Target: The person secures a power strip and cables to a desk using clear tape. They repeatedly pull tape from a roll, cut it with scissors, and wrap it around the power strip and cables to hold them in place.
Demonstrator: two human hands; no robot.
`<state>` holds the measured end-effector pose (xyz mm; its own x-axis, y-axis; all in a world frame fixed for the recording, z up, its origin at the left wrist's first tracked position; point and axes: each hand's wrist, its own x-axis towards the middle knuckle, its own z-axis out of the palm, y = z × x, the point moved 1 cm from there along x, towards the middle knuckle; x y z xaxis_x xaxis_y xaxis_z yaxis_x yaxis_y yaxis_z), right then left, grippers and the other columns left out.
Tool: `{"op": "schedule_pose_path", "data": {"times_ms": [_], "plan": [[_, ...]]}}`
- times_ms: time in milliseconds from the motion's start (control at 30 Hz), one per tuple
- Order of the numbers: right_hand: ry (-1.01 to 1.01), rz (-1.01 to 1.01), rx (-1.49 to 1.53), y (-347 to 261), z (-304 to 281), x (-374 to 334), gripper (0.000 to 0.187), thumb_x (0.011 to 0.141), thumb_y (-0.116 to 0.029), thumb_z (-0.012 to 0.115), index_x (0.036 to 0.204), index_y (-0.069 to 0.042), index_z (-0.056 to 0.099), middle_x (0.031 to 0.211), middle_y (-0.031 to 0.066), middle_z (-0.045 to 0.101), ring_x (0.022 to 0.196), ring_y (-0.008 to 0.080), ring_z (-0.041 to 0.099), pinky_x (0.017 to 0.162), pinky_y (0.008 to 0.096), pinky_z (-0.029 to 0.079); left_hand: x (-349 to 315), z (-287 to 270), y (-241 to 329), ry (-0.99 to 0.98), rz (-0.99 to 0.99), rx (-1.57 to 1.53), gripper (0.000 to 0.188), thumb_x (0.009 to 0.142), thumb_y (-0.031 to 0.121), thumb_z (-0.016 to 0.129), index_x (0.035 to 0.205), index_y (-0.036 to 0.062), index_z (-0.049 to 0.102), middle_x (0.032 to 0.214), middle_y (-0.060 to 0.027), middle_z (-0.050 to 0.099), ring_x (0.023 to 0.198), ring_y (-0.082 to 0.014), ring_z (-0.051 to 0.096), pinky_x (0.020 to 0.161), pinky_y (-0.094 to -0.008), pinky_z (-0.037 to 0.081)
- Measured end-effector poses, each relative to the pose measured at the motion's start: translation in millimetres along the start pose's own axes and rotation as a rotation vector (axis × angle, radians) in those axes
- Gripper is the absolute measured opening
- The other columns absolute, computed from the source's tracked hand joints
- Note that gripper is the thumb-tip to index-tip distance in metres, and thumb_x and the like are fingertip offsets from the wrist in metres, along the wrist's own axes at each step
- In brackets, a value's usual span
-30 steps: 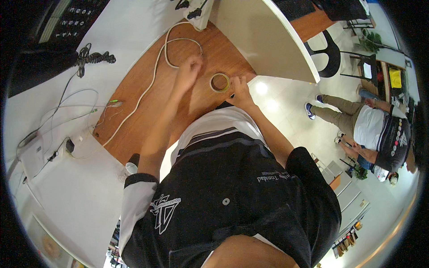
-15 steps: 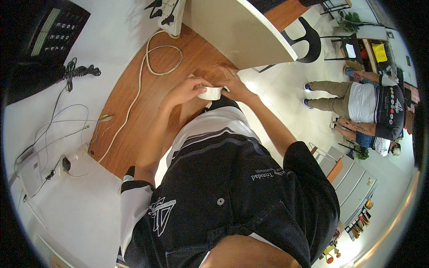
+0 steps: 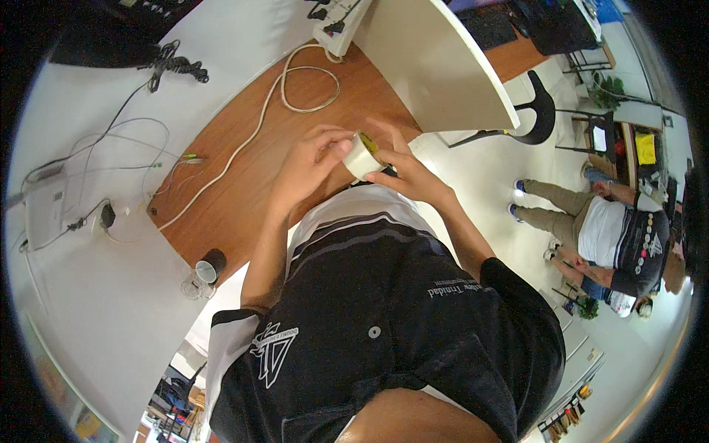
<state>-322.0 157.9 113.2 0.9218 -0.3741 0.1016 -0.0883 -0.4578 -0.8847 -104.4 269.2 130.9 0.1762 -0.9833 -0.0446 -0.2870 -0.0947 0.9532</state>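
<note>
Handling of a tape roll at a desk, seen from above. At far left, a white counter (image 3: 111, 295) bore a slim white box (image 3: 48, 214) and thin leads; its edge met the wooden desk top (image 3: 247, 196). Drinking vessels (image 3: 213, 260) stood at the corner near the left forearm, the tightest spot for that elbow. A pale cable (image 3: 255, 133) ran down the wood and looped beyond the hands, with a strip of desk surface between it and the left forearm, so that sideways movement appeared possible. The left hand (image 3: 306, 162) gripped the near-left side of the tape roll (image 3: 360, 161) between thumb and bent fingers. The roll was tilted, in front of the waist by the desk's near edge; whether it touched the wood could not be told. The right hand (image 3: 413, 177) held its right side, thumb below and fingers above. Picking up was judged complete; no strip could be seen drawn out, so any unwinding appeared still undone. Beyond the right hand, the desk ended beside a cream partition (image 3: 436, 74), which limited reach forward; pale floor (image 3: 473, 170) lay outward, giving the right elbow room, with a black chair (image 3: 543, 118) well apart.
</note>
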Motion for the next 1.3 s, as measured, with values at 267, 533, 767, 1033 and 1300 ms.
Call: {"op": "schedule_pose_path", "data": {"times_ms": [267,533,767,1033,1300], "plan": [[0.003,-0.036,-0.008,-11.2,-2.5,19.2,0.030,0.092,-0.023,0.079,0.100,0.003,0.067,0.157,0.0234,0.035,0.146,0.0400,0.038,0.116,0.0493,0.036,3.4,-5.2,8.0,0.086,-0.101,-0.041,0.021,0.096,0.019,0.073,0.105,-0.0002,0.073,0.095,-0.0112,0.073,0.085,-0.0234,0.070,0.078,-0.0325,0.054],[0.178,0.075,0.039,-12.6,26.0,38.2,0.030,0.092,-0.019,0.077,0.084,0.003,0.059,0.142,0.0246,0.053,0.131,0.0376,0.054,0.107,0.0418,0.044,11.9,-25.2,18.5,-0.042,-0.002,0.274,0.020,0.095,0.019,0.072,0.102,0.0003,0.070,0.095,-0.0159,0.072,0.090,-0.0285,0.070,0.080,-0.0400,0.053],[0.222,0.213,0.016,-3.6,28.0,51.8,0.034,0.087,-0.021,0.084,0.100,0.001,0.062,0.123,0.0200,0.067,0.107,0.0268,0.067,0.088,0.0375,0.054,18.3,-40.0,19.2,-0.152,0.173,0.480,0.018,0.097,0.016,0.066,0.105,0.0006,0.066,0.101,-0.0199,0.070,0.098,-0.0395,0.069,0.083,-0.0497,0.053],[0.197,0.085,-0.180,17.9,18.3,44.9,0.054,0.082,-0.029,0.083,0.128,-0.006,0.067,0.116,0.0207,0.065,0.111,0.0383,0.062,0.099,0.0464,0.050,21.7,-9.9,7.2,-0.023,0.242,0.528,0.019,0.102,0.015,0.061,0.113,0.0000,0.061,0.101,-0.0224,0.069,0.097,-0.0435,0.067,0.083,-0.0509,0.053],[0.275,0.162,-0.036,11.8,12.8,36.0,0.041,0.084,-0.031,0.080,0.111,-0.001,0.072,0.113,0.0218,0.064,0.110,0.0393,0.063,0.096,0.0447,0.051,25.0,1.9,19.8,-0.048,0.120,0.404,0.015,0.103,0.012,0.060,0.111,-0.0007,0.059,0.097,-0.0258,0.068,0.092,-0.0465,0.065,0.078,-0.0516,0.050]]}}
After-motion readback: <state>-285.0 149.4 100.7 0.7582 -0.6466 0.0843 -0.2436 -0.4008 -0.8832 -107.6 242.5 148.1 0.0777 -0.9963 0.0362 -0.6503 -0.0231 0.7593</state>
